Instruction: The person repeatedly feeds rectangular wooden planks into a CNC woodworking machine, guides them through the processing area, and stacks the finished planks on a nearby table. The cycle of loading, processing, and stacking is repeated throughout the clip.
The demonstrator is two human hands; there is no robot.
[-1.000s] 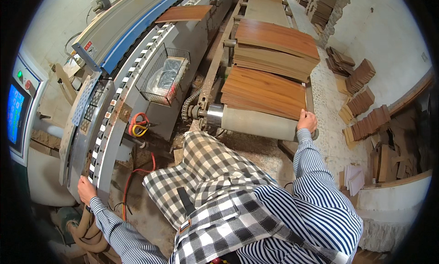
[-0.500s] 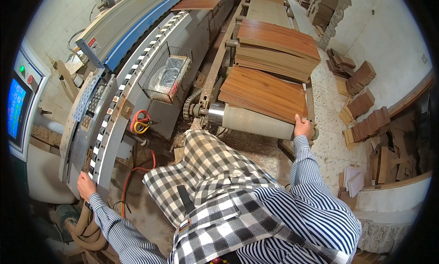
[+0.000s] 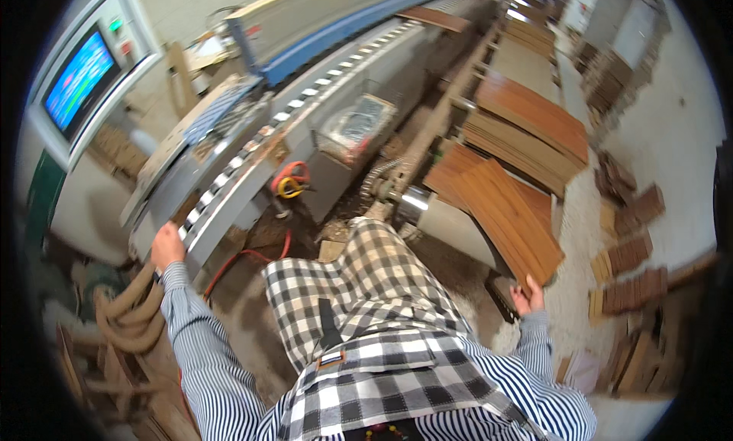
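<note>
My right hand [image 3: 528, 296] pinches the near corner of a brown wood-grain board [image 3: 510, 218]. The board is turned askew and slants over the near stack of boards [image 3: 452, 174] on the roller conveyor [image 3: 462, 229]. At the left, my left hand [image 3: 167, 246] is curled at the near end of the edge machine's rail [image 3: 217, 226]. Its fingers are closed, and what they hold, if anything, is hidden. A line of white pads [image 3: 252, 147] runs along the machine away from that hand.
Behind the held board stands a taller stack of boards [image 3: 527, 116]. A wire basket [image 3: 355, 128] and red-and-yellow-handled tools [image 3: 292, 180] hang on the machine's side. A lit screen [image 3: 80, 82] stands far left. Board piles [image 3: 630, 258] line the floor at right.
My right hand has drawn the top board toward me and rotated it off the near stack. My left hand stays at the machine's end. The whole view has swung, with blur.
</note>
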